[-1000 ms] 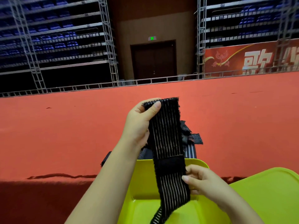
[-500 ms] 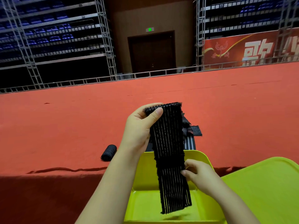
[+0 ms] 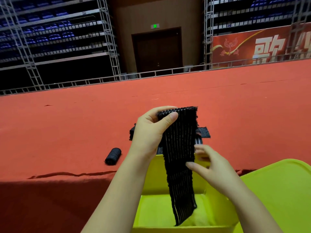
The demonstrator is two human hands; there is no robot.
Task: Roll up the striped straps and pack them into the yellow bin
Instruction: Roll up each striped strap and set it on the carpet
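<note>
At the centre of the frame the left hand point(image 3: 151, 132) pinches the top end of a striped strap point(image 3: 180, 158) between thumb and fingers, and the strap hangs down into the yellow bin point(image 3: 161, 175) at lower centre. The right hand point(image 3: 210, 167), blurred, touches the strap's right edge; whether it grips cannot be told. A rolled strap point(image 3: 113, 156) lies at left on the red carpet point(image 3: 67, 125), and more straps point(image 3: 202, 132) lie behind the hands.

A wide red carpet point(image 3: 67, 125) is spread across the floor. Behind it, a low metal railing point(image 3: 151, 74), truss-framed tiers of blue seats point(image 3: 50, 34), a dark double door point(image 3: 157, 51) and a red banner point(image 3: 252, 46) are seen in dim light.
</note>
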